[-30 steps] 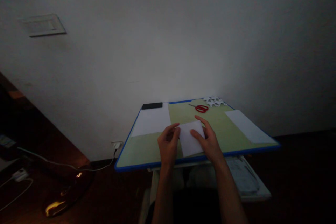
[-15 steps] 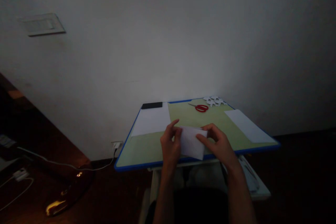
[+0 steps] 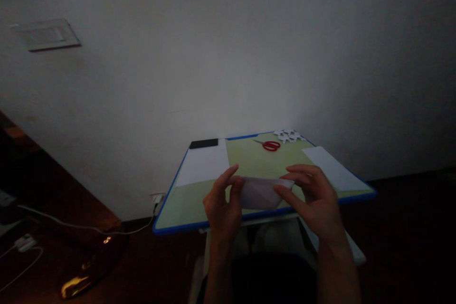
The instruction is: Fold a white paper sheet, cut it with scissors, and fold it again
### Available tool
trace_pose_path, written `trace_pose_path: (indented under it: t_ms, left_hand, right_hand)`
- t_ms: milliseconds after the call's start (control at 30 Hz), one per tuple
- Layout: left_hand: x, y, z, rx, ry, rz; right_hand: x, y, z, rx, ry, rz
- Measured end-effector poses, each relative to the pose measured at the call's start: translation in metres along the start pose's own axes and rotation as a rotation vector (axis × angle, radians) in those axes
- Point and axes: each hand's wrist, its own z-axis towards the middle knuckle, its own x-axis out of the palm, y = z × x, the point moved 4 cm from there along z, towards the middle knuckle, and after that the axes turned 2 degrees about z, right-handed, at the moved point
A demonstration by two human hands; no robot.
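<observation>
Both my hands hold a small folded white paper (image 3: 259, 192) in the air above the near edge of the green, blue-rimmed table (image 3: 192, 202). My left hand (image 3: 223, 204) pinches its left end between thumb and fingers. My right hand (image 3: 313, 199) grips its right end, fingers curled over the top edge. The paper is tilted almost edge-on towards me.
On the table lie a white sheet (image 3: 204, 165) at the left, a black phone (image 3: 203, 143) behind it, red scissors (image 3: 269, 145), white paper cut-outs (image 3: 288, 136) at the back, and another white sheet (image 3: 331, 167) at the right. Cables (image 3: 53, 221) and a plug run along the dark floor at left.
The paper was lying flat on the table under my fingers; both hands have lifted it off the surface and tipped it up, my right hand moving right and towards me.
</observation>
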Motion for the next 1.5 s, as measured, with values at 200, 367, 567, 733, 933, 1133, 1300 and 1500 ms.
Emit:
trace_pose_path:
  t_ms: [200,367,567,733,933,1133,1300,1500]
  left_hand:
    - [-0.003,-0.008,-0.002,0.033,-0.043,-0.014]
    - [-0.001,-0.008,-0.004,-0.002,-0.049,-0.001]
    - [0.002,0.003,-0.007,-0.077,-0.044,-0.014]
    - [0.002,0.008,-0.003,-0.101,-0.023,-0.042]
    - [-0.006,0.007,0.009,-0.095,0.051,-0.015]
    - [-0.008,-0.002,0.014,-0.018,0.112,-0.061]
    - [-0.005,-0.004,0.012,-0.025,0.131,-0.103]
    - [-0.004,0.002,0.007,-0.086,0.087,-0.047]
  right_hand:
    - [-0.005,0.005,0.000,0.061,-0.096,-0.010]
    - [-0.009,0.003,0.003,0.087,-0.129,-0.062]
    - [-0.007,-0.002,0.004,0.087,-0.128,-0.091]
    - [-0.004,-0.007,0.002,0.045,-0.136,-0.122]
    - [0.003,-0.006,0.006,-0.028,-0.065,-0.079]
    - [0.000,0.001,0.009,-0.154,-0.037,-0.096]
    - [-0.001,0.004,0.009,-0.157,-0.046,-0.111]
    - [0.005,-0.005,0.008,-0.080,-0.062,-0.013]
